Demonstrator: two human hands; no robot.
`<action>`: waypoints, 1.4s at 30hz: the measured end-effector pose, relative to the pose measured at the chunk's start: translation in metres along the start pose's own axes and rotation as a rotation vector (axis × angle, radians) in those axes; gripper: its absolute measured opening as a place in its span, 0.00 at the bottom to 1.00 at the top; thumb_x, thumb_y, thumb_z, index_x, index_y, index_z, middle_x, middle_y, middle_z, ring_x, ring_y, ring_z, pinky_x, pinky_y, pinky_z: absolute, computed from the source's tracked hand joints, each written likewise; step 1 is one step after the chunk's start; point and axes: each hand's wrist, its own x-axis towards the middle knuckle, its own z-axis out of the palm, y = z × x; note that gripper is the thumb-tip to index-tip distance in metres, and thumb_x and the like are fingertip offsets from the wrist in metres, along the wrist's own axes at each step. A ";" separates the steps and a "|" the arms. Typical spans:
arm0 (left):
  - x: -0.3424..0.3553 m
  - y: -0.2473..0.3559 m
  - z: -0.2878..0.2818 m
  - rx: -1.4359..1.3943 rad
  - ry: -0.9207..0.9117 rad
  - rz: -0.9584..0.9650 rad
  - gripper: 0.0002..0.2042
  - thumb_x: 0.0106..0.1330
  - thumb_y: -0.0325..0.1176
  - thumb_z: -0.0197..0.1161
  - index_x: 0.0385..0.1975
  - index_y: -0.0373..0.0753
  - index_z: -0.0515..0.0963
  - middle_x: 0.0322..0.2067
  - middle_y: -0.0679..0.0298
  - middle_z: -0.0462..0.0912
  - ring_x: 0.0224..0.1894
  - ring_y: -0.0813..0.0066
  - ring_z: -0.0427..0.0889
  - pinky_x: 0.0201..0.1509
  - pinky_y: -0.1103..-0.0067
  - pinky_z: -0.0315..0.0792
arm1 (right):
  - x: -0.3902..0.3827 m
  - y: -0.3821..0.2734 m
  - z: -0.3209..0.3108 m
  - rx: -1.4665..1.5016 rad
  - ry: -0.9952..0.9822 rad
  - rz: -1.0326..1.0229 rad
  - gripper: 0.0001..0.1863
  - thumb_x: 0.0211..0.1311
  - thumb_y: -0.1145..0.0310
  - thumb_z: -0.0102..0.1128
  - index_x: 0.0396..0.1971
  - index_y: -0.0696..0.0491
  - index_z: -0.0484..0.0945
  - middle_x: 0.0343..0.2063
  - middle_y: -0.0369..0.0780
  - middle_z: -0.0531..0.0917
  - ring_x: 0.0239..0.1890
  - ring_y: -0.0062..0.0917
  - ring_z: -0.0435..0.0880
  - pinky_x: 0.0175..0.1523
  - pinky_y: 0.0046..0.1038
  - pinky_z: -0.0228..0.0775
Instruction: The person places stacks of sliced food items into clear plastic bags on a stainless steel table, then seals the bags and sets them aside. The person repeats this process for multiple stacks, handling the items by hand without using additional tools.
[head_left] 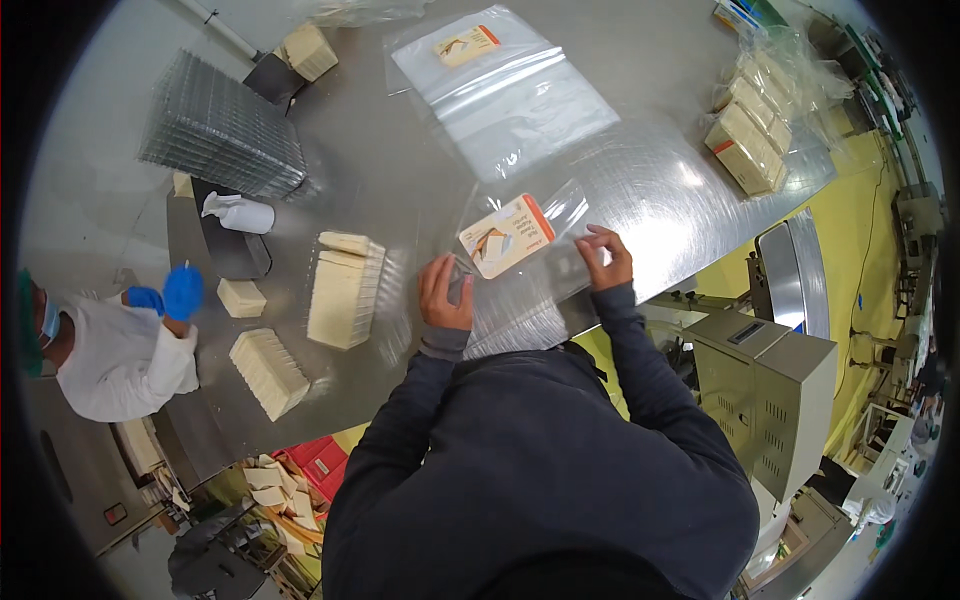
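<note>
In front of me a clear plastic bag [516, 300] with a printed cream and orange label [507, 237] lies on the metal table. My left hand [445, 293] is curled at the bag's left edge, with a bit of the film between thumb and fingers. Beside the right edge is my right hand [606, 258], its fingers bent and apart from the thumb, with nothing visible between them. Farther off lies a stack of flat clear bags [530, 110], the top one bearing the same kind of label. Left of my left hand, cream-coloured slices stand in a clear plastic tray [345, 290].
More cream slices [268, 373] and a small block [241, 298] sit at the left, near a white spray bottle [240, 213]. Tall nested clear trays [222, 125] rise behind. Filled bags [752, 130] lie far right. A blue-gloved co-worker [130, 350] stands left; a grey machine [755, 390] stands right.
</note>
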 end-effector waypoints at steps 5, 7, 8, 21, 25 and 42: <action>0.059 0.062 -0.057 -0.287 0.215 -0.108 0.16 0.55 0.22 0.59 0.45 0.31 0.72 0.45 0.54 0.72 0.45 0.66 0.72 0.31 0.80 0.75 | 0.029 -0.097 -0.037 -0.230 -0.541 -0.360 0.07 0.51 0.72 0.62 0.24 0.54 0.72 0.21 0.37 0.80 0.29 0.18 0.77 0.53 0.26 0.61; 0.093 0.078 -0.070 -0.471 0.297 -0.108 0.16 0.55 0.22 0.59 0.45 0.31 0.72 0.44 0.54 0.72 0.44 0.69 0.72 0.28 0.83 0.76 | 0.036 -0.105 -0.038 -0.178 -0.658 -0.262 0.07 0.49 0.72 0.63 0.26 0.54 0.74 0.22 0.36 0.81 0.32 0.20 0.78 0.49 0.25 0.64; 0.110 0.075 -0.073 -0.500 0.290 -0.094 0.16 0.55 0.21 0.58 0.45 0.31 0.72 0.45 0.55 0.71 0.45 0.69 0.72 0.27 0.83 0.76 | 0.038 -0.098 -0.039 -0.126 -0.700 -0.170 0.07 0.49 0.71 0.63 0.25 0.54 0.73 0.23 0.37 0.81 0.33 0.20 0.78 0.48 0.25 0.65; 0.039 0.083 0.004 0.078 -0.446 0.555 0.31 0.45 0.49 0.65 0.49 0.39 0.70 0.50 0.52 0.69 0.53 0.57 0.68 0.55 0.66 0.62 | 0.046 0.062 -0.021 0.236 0.027 0.619 0.09 0.52 0.68 0.62 0.30 0.56 0.77 0.16 0.32 0.76 0.14 0.13 0.69 0.18 0.15 0.59; -0.016 0.045 0.034 0.205 -0.597 0.564 0.24 0.52 0.42 0.60 0.48 0.35 0.69 0.51 0.50 0.68 0.54 0.56 0.67 0.57 0.66 0.61 | 0.046 0.072 -0.020 0.319 0.115 0.637 0.10 0.51 0.67 0.63 0.31 0.56 0.77 0.18 0.32 0.76 0.15 0.13 0.69 0.20 0.15 0.58; -0.024 0.023 0.047 0.270 -0.494 0.640 0.08 0.53 0.30 0.58 0.31 0.35 0.75 0.39 0.57 0.78 0.46 0.64 0.76 0.38 0.72 0.69 | -0.008 0.052 -0.037 0.573 0.191 0.984 0.13 0.48 0.62 0.67 0.25 0.54 0.76 0.08 0.30 0.65 0.09 0.16 0.60 0.16 0.21 0.53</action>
